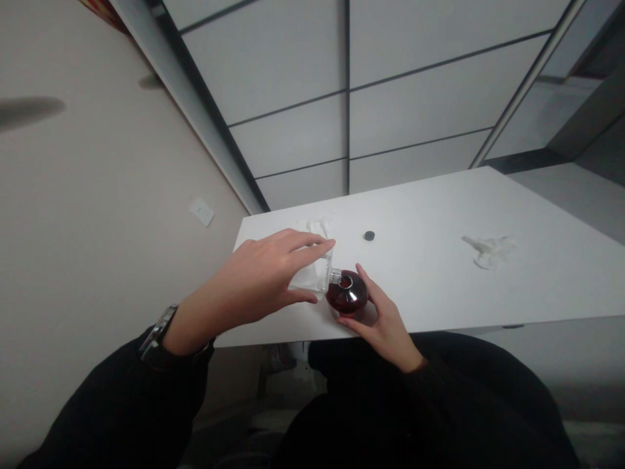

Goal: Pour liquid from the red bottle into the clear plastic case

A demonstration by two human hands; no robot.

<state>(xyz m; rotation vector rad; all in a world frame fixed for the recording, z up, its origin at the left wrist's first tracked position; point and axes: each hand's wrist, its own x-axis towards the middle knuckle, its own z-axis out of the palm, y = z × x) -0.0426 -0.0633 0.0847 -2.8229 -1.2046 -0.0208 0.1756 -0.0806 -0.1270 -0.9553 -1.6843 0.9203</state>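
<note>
The left hand point(266, 277) grips a clear bottle point(312, 275), tipped on its side, with the fingers point(307, 244) curled over its top and the thumb pressed against its lower edge. The bottle's short neck sticks out past the fingertips and meets the open mouth of a dark red flask point(347, 293), so the two touch at their openings. The right hand point(383, 316) cups the flask from its far side: its fingers bend round the rounded red body, one fingertip resting near the top and the thumb under the lower edge, holding it steady on the white table point(439, 286) close to the near edge.

Just beyond the left fingertips lies a pale crumpled cloth point(319, 228), partly hidden by the bottle. A small black cap point(370, 236) sits on the table a little beyond the right fingertips, apart from both containers. Well off to the right of the right hand lies a crumpled tissue point(489, 251). A watch point(157, 331) shows at the left wrist, above a black sleeve point(122, 404).
</note>
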